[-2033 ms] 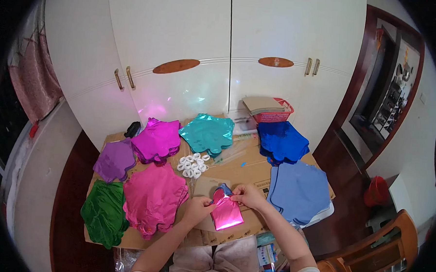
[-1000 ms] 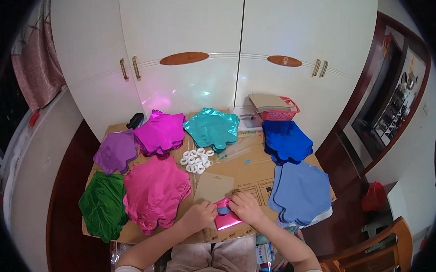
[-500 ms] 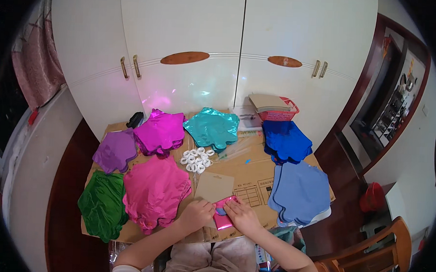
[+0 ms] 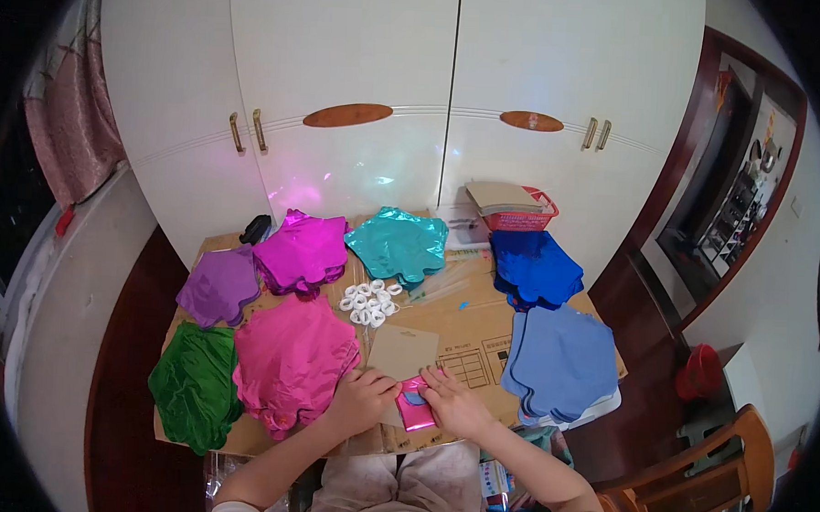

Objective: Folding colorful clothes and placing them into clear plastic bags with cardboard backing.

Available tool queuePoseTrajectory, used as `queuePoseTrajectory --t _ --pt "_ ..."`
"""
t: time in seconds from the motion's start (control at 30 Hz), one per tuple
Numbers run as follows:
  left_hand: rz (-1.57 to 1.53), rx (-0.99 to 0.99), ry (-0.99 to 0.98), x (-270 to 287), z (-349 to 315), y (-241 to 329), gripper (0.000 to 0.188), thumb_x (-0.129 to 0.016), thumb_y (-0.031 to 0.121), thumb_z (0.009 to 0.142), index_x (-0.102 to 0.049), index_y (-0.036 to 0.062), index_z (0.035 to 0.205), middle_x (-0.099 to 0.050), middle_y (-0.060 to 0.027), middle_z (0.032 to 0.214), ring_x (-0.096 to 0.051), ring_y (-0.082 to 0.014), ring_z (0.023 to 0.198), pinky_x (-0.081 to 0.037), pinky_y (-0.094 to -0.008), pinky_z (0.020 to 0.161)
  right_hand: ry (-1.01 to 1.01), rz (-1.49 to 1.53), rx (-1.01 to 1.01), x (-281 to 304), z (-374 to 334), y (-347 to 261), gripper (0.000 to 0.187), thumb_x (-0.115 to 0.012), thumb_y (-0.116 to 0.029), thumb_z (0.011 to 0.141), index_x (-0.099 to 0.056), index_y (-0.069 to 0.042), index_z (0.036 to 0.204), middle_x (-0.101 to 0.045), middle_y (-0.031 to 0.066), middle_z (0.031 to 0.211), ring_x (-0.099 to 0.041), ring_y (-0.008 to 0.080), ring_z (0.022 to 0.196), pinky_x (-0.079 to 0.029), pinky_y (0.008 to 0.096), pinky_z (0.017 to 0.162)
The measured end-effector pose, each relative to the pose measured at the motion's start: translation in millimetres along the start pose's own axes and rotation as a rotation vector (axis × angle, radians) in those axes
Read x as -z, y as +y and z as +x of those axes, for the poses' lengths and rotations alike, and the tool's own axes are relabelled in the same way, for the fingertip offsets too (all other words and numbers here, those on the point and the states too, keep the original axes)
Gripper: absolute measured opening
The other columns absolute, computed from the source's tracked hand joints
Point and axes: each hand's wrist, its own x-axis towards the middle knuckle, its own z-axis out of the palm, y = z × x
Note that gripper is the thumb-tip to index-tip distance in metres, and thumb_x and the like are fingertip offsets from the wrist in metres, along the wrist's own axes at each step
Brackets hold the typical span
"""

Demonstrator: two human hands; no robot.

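A folded packet of shiny pink foil [image 4: 418,417] lies at the table's near edge, with a bluish-grey patch showing on its upper part. My left hand [image 4: 363,402] has its fingers closed on the packet's upper left edge. From the other side, my right hand [image 4: 456,404] presses bent fingers on the packet's upper right part. Just beyond both hands rests a beige card [image 4: 404,349]. Farther back is a cluster of small white ribbon rolls [image 4: 370,302]. To the left of my left hand spreads a stack of large pink foil sheets [image 4: 296,361].
Flattened cardboard [image 4: 466,327] covers the table. Around it lie foil stacks: green [image 4: 194,384], purple [image 4: 218,286], magenta [image 4: 302,249], teal [image 4: 398,244], dark blue [image 4: 536,266] and grey-blue [image 4: 563,361]. Cards top a red basket [image 4: 547,210]. A wooden chair [image 4: 721,471] stands right.
My left hand has moved slightly left, its fingers now at the packet's left edge. My right hand stays on the packet with its fingers a little shifted. The view has tilted slightly.
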Motion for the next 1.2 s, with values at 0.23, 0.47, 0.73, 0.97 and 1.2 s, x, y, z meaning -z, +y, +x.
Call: queuePoseTrajectory --t 0.23,0.47,0.73,0.97,1.2 --pt "-0.014 0.135 -0.091 26 -26 30 0.03 -0.055 0.017 0.077 -0.06 0.0043 0.104 -0.061 -0.0074 0.109 -0.055 -0.0181 0.106 -0.042 -0.034 0.085 -0.024 0.07 0.011 28 -8 -25 0.057 -0.059 -0.038 0.079 -0.051 0.005 0.115 -0.045 0.0254 0.129 -0.042 0.0388 0.122 -0.033 0.0452 0.104" --pt "0.131 -0.078 -0.222 23 -29 24 0.03 -0.055 0.015 0.077 -0.058 0.0011 0.103 -0.062 -0.0107 0.105 -0.061 -0.02 0.098 -0.05 -0.0295 0.078 -0.077 -0.085 0.141 32 -54 -41 0.043 -0.058 -0.023 0.077 -0.055 0.003 0.111 -0.054 0.0202 0.122 -0.051 0.0337 0.116 -0.042 0.0416 0.097" --pt "0.037 -0.267 -0.157 21 -30 12 0.021 -0.056 0.013 0.073 -0.059 0.0023 0.09 -0.063 -0.0085 0.095 -0.063 -0.0197 0.091 -0.051 -0.028 0.078 0.02 0.297 -0.098 64 -58 -33 0.038 -0.059 -0.003 0.068 -0.059 -0.002 0.106 -0.063 0.0146 0.107 -0.062 0.0271 0.1 -0.049 0.0377 0.089" --pt "-0.068 -0.357 -0.195 28 -29 3 0.021 -0.055 0.016 0.072 -0.057 0.0026 0.088 -0.058 -0.0048 0.082 -0.059 -0.0183 0.081 -0.05 -0.0267 0.071 -0.026 0.565 -0.441 91 -34 -20 0.023 -0.056 -0.016 0.086 -0.057 -0.008 0.108 -0.059 0.0156 0.065 -0.06 0.0331 0.06 -0.046 0.0393 0.052" --pt "-0.165 -0.272 -0.188 27 -20 15 0.033 -0.061 0.024 0.074 -0.056 0.006 0.102 -0.058 -0.005 0.097 -0.057 -0.0201 0.094 -0.047 -0.0315 0.083 0.047 0.409 -0.225 43 10 -3 0.032 -0.055 -0.01 0.078 -0.056 -0.01 0.11 -0.063 0.0176 0.086 -0.062 0.0352 0.076 -0.05 0.0441 0.068"
